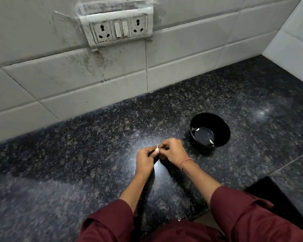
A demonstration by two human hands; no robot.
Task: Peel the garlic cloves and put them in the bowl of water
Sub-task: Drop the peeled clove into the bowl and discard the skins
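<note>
So we've got one garlic clove (157, 149) pinched between both hands, held just above the bench (94, 154). Our left hand (146, 158) grips it from below and our right hand (171, 151) has its fingertips curled onto the skin, so we reckon we're mid-peel. Two peeled cloves (197, 129) already sit in the black bowl (222, 135) of water, off to the right. Next up is probably stripping the skin clean, then a short reach over to drop it in.
</note>
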